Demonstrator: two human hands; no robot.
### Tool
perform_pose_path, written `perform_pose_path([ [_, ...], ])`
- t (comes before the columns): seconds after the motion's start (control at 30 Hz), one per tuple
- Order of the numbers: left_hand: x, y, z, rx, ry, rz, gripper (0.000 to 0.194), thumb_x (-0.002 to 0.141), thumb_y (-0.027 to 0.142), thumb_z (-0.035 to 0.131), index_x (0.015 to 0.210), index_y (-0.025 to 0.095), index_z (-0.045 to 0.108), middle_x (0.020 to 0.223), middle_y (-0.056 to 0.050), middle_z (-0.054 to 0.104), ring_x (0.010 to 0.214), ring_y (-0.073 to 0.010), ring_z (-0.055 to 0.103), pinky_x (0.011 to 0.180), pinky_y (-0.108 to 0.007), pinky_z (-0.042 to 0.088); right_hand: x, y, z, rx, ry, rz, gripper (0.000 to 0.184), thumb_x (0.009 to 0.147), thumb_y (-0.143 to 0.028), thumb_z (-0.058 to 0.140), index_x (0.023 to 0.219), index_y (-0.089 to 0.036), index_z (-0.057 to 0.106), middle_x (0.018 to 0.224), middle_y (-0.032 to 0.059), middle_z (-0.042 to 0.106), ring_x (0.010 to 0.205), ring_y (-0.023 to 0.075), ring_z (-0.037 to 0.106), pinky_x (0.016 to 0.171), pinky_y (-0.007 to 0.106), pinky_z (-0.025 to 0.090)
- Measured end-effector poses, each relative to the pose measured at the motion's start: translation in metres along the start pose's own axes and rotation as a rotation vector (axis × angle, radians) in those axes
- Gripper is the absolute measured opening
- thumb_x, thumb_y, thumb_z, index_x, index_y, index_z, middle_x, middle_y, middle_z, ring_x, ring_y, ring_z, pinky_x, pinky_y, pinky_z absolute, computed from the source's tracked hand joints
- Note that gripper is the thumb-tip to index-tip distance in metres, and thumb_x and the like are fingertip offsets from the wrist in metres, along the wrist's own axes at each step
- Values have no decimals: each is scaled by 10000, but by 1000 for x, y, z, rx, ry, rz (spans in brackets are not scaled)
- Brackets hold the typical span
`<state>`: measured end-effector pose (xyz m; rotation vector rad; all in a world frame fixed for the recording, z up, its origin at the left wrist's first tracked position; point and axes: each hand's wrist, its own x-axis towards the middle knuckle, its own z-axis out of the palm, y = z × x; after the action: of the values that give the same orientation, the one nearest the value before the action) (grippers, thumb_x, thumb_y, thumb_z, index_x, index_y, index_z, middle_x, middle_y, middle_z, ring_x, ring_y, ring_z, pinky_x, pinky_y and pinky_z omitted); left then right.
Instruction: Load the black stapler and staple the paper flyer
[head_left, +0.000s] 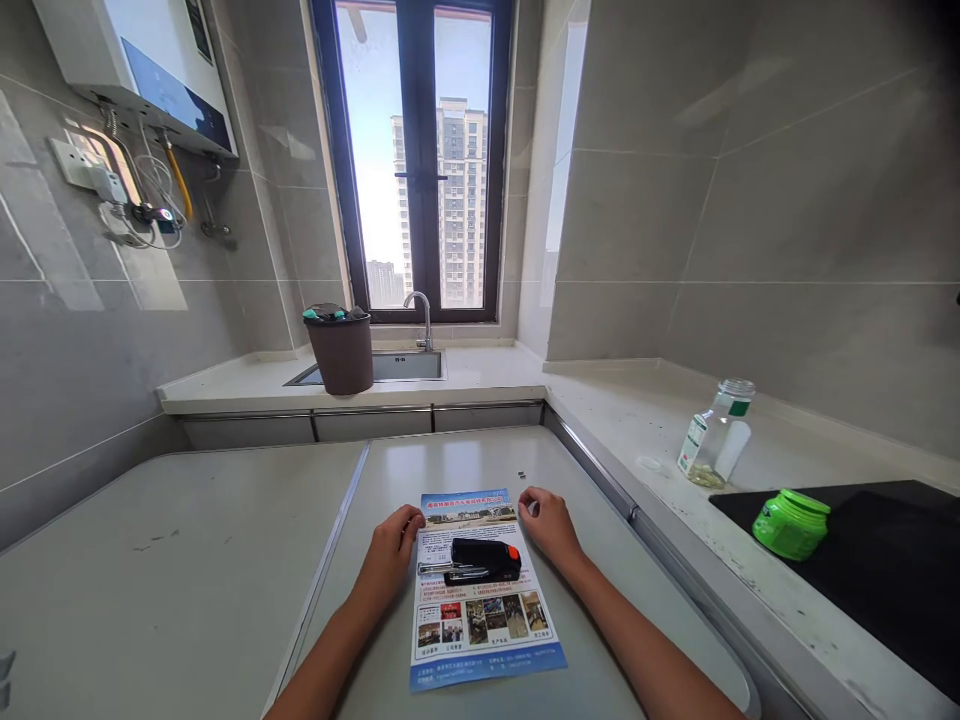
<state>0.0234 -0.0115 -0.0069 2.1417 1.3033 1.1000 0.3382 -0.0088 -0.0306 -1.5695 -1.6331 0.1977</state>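
A printed flyer [487, 665] with blue bands and small photos lies flat on the light-coloured tabletop. On it rests a black stapler [484, 560] with a red piece at its right end; a silver metal strip sticks out at its left. My left hand [394, 548] is at the flyer's upper left edge, its fingers curled and closed against the paper. At the upper right edge, the thumb and fingers of my right hand [551, 525] pinch the paper's border. Neither hand touches the stapler. Small dark bits [521, 474], too small to name, lie just beyond the flyer.
To the right, a glass bottle [716, 440] stands on the white counter [622, 400], and a green jar [791, 525] lies on a black panel. Behind, a brown bin [341, 355] stands by the sink [409, 367] and faucet [426, 320]. A wall-mounted heater [142, 60] hangs upper left.
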Motion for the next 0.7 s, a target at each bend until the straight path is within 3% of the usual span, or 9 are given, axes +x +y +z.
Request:
perform_pose_path([
  [0.23,-2,-5,6,-303,7,-67,311,974,462,500,1040,214,674,742,3,661,666,-174,605,678,-288,481,4,4,-4,81,-33,6,173,797,-290,540,725,-218,680,762,33,739,627,192,629,683,304,477],
  [0.43,-1,-9,3,-470,-78,-102,288,872,453,663,985,200,740,934,-58,770,836,-224,709,818,-347,548,6,12,0,95,-34,14,172,786,-295,548,730,-217,691,746,33,739,604,192,630,675,308,481],
  [0.53,-2,-7,4,-410,-133,-94,239,846,415,702,948,208,765,900,-56,779,824,-228,709,805,-348,549,7,11,0,96,-38,7,172,788,-289,547,735,-218,695,751,28,740,602,186,626,676,305,479],
  [0.7,-4,-2,1,-190,-184,59,108,817,294,723,863,238,803,875,-49,767,822,-207,667,795,-332,523,6,8,-2,100,-62,-8,181,795,-292,554,762,-215,715,746,31,736,630,183,619,690,295,472],
])
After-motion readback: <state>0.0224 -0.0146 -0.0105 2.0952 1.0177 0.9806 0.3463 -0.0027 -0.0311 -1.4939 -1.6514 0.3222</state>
